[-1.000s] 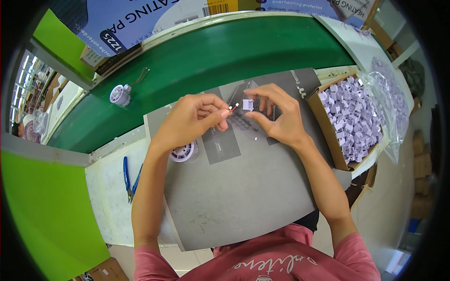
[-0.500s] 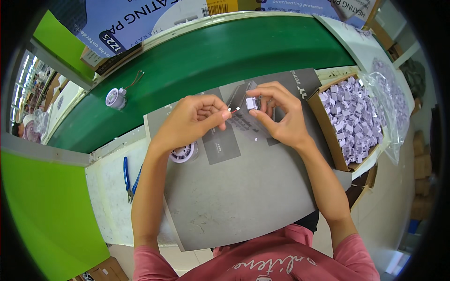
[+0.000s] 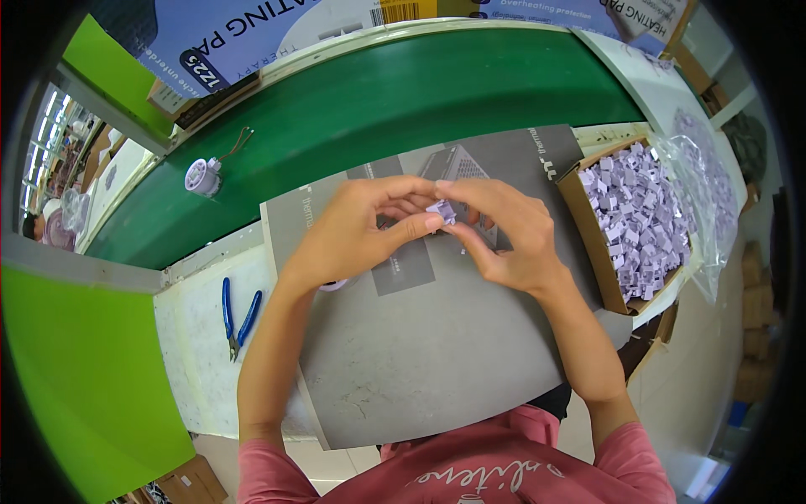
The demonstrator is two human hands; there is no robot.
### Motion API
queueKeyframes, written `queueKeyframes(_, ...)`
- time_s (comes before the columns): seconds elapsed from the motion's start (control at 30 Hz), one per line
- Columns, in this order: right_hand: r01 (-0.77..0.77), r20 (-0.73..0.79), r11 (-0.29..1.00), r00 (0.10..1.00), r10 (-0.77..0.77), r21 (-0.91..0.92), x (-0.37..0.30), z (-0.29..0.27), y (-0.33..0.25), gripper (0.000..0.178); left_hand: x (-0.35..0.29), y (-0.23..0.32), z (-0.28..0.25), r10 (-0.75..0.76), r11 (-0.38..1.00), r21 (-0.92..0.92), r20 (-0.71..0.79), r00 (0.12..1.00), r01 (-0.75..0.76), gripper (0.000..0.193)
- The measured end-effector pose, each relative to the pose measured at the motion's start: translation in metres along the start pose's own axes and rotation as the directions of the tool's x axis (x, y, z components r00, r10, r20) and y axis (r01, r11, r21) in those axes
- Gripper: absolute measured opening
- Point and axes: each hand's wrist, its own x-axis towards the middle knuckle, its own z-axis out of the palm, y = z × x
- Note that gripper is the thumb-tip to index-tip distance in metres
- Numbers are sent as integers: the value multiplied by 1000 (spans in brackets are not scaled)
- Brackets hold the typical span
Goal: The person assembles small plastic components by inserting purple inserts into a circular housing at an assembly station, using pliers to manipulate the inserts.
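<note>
My two hands meet above the grey board, fingertips together around one small white plastic housing (image 3: 442,212). My right hand (image 3: 519,231) pinches it from the right between thumb and fingers. My left hand (image 3: 353,231) is closed, its thumb and forefinger against the housing's left side; the thin wire lead it held is hidden now. Under my left wrist, mostly covered, a round white fan-like part (image 3: 334,286) rests on the board. A similar round white part (image 3: 203,176) with thin wires sits on the green belt at the left.
At the right, an open cardboard box (image 3: 594,244) is full of small white plastic housings, with a clear plastic bag (image 3: 705,218) beside it. Blue-handled nippers (image 3: 245,323) lie left of the grey board (image 3: 437,353). The green belt (image 3: 336,101) crosses behind, with printed boxes (image 3: 277,34) beyond.
My hands have come together. The left hand moved right with the wire lead toward the housing, and the right hand turned with the housing and lowered slightly. The nippers are more exposed.
</note>
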Motion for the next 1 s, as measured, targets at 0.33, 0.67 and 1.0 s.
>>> queueKeyframes(0.33, 130, -267, 985, 951, -156, -110, 1, 4, 0, 30, -2, 17, 5, 31, 988, -146, -87, 996, -44, 32)
queueKeyframes(0.67, 98, -261, 976, 954, -148, -196, 2, 2, -4, 23, -1, 10, 20, 138, 982, -95, -210, 968, -161, 30)
queueKeyframes(1.0, 107, -199, 987, 971, -130, -124, 3, -4, -7, 21, -5, 16, 32, 260, 965, 53, -297, 919, -256, 27)
